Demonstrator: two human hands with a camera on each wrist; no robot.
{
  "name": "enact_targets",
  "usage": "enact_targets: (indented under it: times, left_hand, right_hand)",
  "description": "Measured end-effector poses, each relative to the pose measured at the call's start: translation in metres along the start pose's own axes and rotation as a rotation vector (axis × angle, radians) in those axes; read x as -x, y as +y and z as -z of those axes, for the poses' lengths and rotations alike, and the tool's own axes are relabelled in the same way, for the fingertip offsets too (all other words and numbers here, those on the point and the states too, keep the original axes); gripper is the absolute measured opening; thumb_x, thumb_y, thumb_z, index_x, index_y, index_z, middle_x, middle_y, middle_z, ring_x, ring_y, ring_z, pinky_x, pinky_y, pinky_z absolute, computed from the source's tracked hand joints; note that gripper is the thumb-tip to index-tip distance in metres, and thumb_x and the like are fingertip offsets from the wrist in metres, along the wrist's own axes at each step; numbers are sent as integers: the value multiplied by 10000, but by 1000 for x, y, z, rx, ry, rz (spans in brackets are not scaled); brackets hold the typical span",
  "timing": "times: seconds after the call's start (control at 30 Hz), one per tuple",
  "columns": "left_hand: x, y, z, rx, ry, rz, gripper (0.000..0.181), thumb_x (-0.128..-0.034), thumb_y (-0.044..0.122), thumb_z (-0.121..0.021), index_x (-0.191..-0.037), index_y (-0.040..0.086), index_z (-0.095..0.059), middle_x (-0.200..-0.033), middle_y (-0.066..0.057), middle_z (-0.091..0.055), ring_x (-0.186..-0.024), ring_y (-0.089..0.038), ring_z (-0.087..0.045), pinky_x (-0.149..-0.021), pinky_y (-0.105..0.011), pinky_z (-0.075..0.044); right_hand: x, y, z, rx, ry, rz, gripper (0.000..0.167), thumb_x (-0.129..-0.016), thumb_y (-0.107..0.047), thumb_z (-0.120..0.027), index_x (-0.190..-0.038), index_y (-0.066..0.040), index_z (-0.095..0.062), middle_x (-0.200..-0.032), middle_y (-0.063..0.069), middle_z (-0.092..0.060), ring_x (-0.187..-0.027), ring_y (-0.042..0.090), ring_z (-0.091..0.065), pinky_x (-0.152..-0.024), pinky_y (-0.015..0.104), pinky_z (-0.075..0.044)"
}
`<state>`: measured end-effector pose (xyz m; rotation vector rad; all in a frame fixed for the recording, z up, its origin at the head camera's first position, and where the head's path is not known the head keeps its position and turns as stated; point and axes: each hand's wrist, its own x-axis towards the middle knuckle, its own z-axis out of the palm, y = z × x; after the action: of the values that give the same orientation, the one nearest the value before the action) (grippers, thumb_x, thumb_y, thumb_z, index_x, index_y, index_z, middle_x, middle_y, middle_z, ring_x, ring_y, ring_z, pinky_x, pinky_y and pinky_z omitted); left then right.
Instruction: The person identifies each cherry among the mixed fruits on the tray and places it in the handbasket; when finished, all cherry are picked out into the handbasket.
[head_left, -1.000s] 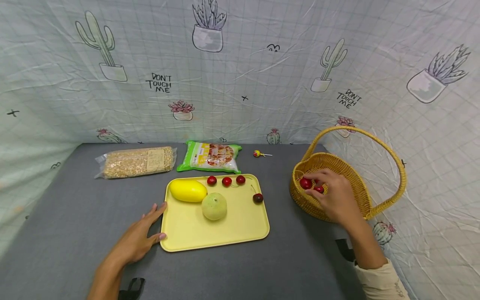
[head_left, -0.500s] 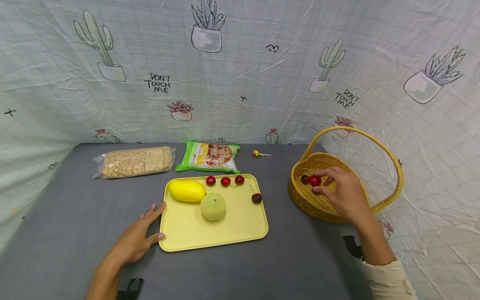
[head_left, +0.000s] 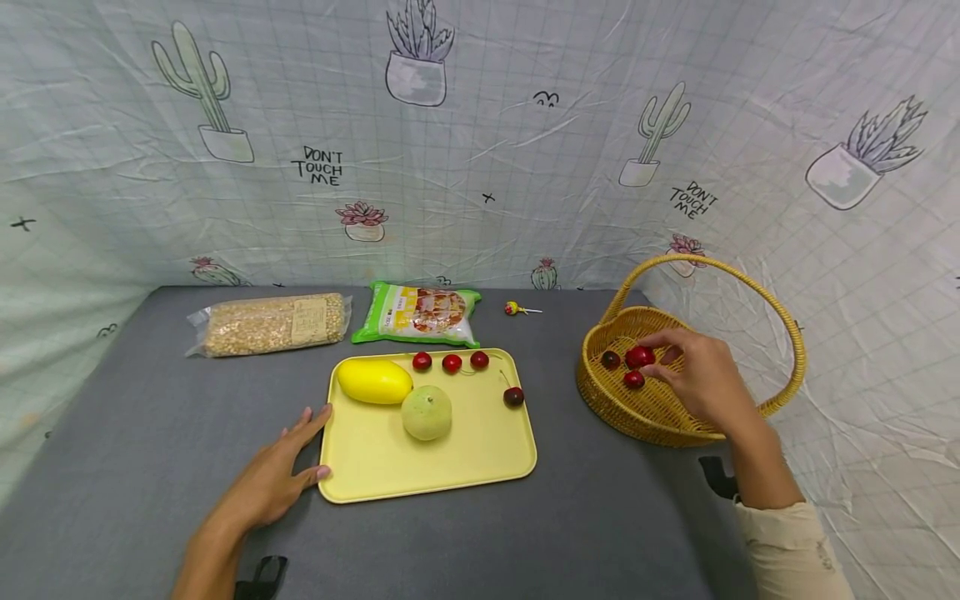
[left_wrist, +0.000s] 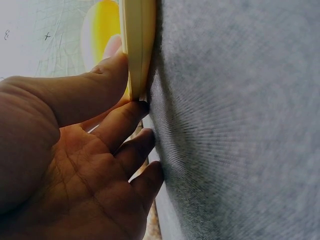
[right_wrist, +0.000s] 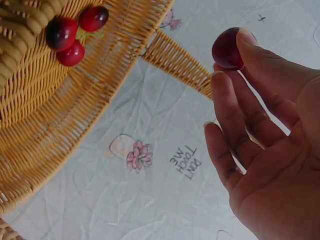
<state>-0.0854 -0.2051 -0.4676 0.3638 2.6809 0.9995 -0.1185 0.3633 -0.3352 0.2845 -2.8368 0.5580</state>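
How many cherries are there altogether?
8. Three red cherries sit along the far edge of the tray, and a dark cherry near its right edge. Three cherries lie in the basket; the right hand pinches another cherry. Some may be hidden in the basket.

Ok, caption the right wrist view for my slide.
Right hand pinching a cherry, three more cherries in the wicker basket.

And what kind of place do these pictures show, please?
Probably a small staged work corner; the wider room is not visible. A wrinkled, cactus-printed sheet rises behind a grey tabletop, where a yellow tray of fruit is laid out.
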Motion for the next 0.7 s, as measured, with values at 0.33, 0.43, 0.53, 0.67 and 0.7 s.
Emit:
enact_targets:
  times: [0.33, 0.43, 0.53, 0.67, 0.7]
  left_hand:
    - [0, 0, 1, -8, -14, 9, 924, -936, 209, -803, -1696, 116, -287, -1694, -371, -212, -1488, -702, -220, -1157, -852, -235]
    - [0, 1, 0, -7, -16, 9, 923, -937, 207, -803, -1696, 118, -286, -1697, -367, -212, -1493, -695, -220, -1163, -845, -238]
    - [0, 1, 0, -4, -16, 11, 923, -936, 200, -804, -1696, 115, -287, -1699, -364, -211, -1497, -691, -219, -1170, -839, -236]
    - [0, 1, -1, -3, -12, 12, 919, -936, 189, -804, -1694, 110, -291, -1699, -365, -212, -1494, -695, -222, -1170, -839, -239]
    - [0, 1, -1, -1, -12, 11, 917, -936, 187, -803, -1693, 109, -292, -1699, -365, -212, -1494, -695, -221, -1171, -837, -240]
  right_hand:
    - [-14, 16, 5, 6, -125, -79, 298, -945, -124, -816, -1238, -85, -778, -1063, 157, -811, -951, 350, -729, -734, 367, -523]
    - [-17, 21, 5, 7, -147, -90, 293, -965, -123, -794, -1253, -70, -769, -1096, 170, -804, -958, 354, -741, -748, 386, -545]
    - [-21, 27, 3, 1, -167, -98, 279, -985, -118, -770, -1259, -67, -766, -1129, 183, -795, -953, 353, -749, -751, 411, -573]
    - [-27, 34, -1, -12, -193, -109, 258, -1018, -125, -729, -1270, -79, -750, -1176, 192, -782, -977, 356, -745, -784, 473, -595]
    - [-28, 36, -2, -17, -199, -111, 254, -1025, -128, -720, -1273, -77, -743, -1193, 200, -778, -990, 363, -743, -799, 497, -600]
